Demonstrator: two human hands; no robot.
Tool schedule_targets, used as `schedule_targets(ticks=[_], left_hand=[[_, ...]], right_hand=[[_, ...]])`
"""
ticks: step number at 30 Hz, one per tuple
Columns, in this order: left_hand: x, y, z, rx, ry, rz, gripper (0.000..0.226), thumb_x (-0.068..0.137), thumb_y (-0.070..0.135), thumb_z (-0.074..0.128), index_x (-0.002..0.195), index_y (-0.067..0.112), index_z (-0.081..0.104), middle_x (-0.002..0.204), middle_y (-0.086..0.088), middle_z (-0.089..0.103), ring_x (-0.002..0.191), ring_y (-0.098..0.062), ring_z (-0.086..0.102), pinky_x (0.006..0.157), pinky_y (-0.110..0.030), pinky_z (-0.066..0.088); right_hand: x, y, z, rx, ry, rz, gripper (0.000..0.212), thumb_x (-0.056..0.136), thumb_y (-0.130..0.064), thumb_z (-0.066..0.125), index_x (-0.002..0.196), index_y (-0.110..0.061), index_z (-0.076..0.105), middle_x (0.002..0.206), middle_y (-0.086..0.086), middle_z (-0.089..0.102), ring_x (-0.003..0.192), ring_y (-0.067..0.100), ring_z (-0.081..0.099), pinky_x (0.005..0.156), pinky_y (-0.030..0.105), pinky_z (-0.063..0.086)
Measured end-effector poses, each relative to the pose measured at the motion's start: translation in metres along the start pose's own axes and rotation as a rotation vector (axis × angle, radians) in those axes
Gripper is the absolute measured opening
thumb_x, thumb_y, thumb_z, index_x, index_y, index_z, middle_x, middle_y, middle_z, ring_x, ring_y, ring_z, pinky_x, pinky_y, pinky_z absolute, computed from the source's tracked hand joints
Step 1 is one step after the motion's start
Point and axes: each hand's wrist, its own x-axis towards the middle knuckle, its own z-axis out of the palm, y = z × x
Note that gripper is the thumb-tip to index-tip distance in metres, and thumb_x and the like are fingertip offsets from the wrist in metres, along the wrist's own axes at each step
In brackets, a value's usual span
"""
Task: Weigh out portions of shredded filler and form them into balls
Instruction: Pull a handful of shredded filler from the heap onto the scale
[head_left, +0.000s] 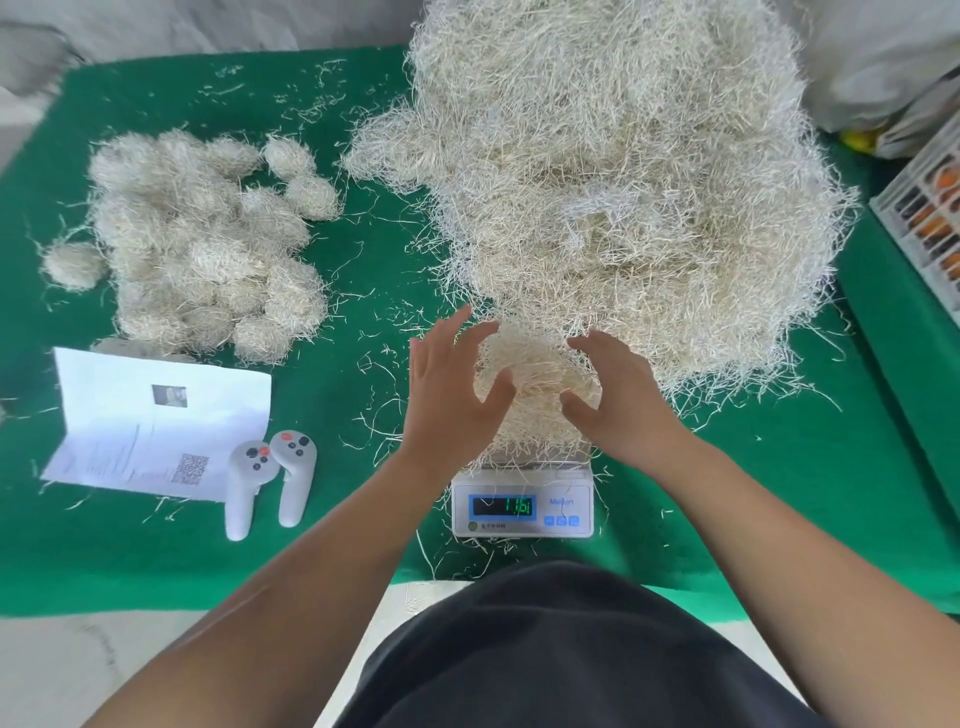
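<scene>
Spread-fingered, neither gripping: left hand (452, 387) at 9 o'clock, right hand (615, 397) at 3 o'clock of pale shredded-filler portion (535, 374) on small white digital scale (522, 501); risk: strands snagging loose straw-coloured filler heap (623, 182) at 12 o'clock, skewing weight.

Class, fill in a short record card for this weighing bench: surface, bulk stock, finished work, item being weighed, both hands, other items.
surface: green mat
bulk stock: loose filler heap, far right
finished work: pile of filler balls, far left
being weighed: filler portion on digital scale
left hand: open beside the portion
right hand: open beside the portion
other items: paper sheet, two controllers
</scene>
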Motion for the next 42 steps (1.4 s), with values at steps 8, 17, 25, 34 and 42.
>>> schedule_targets(ticks=[8,17,25,34,42], left_hand=[[-0.006,-0.004,0.033,-0.420,-0.364,-0.454,0.069,0.105,0.046,0.051,0.164,0.030,0.020,0.168,0.009,0.028,0.154,-0.019,0.027,0.127,-0.050,0.021],[0.035,0.037,0.021,-1.013,0.042,-0.831,0.039,0.089,0.035,0.078,0.120,0.019,0.061,0.111,-0.009,0.075,0.095,-0.026,0.076,0.076,-0.039,0.064],[0.064,0.065,-0.012,-1.548,0.093,-0.821,0.037,0.099,0.049,0.049,0.090,0.016,0.063,0.084,-0.009,0.062,0.074,-0.026,0.070,0.067,-0.033,0.056],[0.075,0.085,-0.013,-1.344,-0.269,-0.684,0.025,0.104,0.029,0.046,0.091,0.016,0.063,0.077,0.003,0.072,0.074,-0.012,0.071,0.069,-0.027,0.056],[0.096,0.055,-0.037,-1.264,-0.071,-0.778,0.033,0.099,0.043,0.059,0.122,0.020,0.068,0.129,-0.001,0.070,0.119,-0.023,0.062,0.093,-0.040,0.055]], right_hand=[[0.010,-0.002,0.041,-0.021,-0.288,0.176,0.091,0.090,-0.024,0.076,0.163,-0.019,0.020,0.161,0.010,0.036,0.149,0.035,0.034,0.121,0.053,0.031],[0.012,-0.066,0.043,0.772,-0.244,0.119,0.072,0.090,-0.003,0.055,0.154,-0.031,0.042,0.144,-0.015,0.058,0.127,0.001,0.056,0.109,0.030,0.049],[0.014,-0.090,0.014,0.988,0.265,0.093,0.083,0.081,-0.069,0.063,0.151,-0.054,0.022,0.146,-0.026,0.033,0.136,-0.001,0.042,0.107,0.024,0.041],[0.048,-0.112,-0.016,1.063,0.269,0.091,0.041,0.099,-0.041,0.062,0.080,-0.005,0.066,0.068,0.008,0.065,0.061,0.022,0.063,0.057,0.035,0.053],[0.083,-0.089,-0.045,1.064,0.554,0.129,0.011,0.101,-0.022,0.062,0.091,-0.026,0.061,0.065,-0.010,0.053,0.057,0.010,0.049,0.054,0.028,0.042]])
